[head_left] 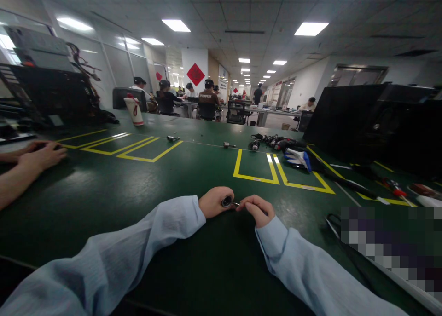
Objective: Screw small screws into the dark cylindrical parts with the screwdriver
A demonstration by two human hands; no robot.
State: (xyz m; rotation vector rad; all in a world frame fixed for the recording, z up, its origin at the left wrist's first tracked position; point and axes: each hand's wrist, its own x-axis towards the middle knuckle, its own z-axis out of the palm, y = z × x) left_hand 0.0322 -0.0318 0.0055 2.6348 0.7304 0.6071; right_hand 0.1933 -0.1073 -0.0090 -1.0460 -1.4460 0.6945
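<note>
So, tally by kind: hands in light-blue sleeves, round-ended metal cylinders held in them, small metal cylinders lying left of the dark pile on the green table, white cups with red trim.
Light-blue-sleeved hands: 2
Held round-ended metal cylinder: 1
Small lying metal cylinders: 2
White cup with red trim: 1
Total: 6

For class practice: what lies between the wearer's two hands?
The head view shows a thin metal rod between the left hand, holding a round-ended part, and the right hand.
</note>
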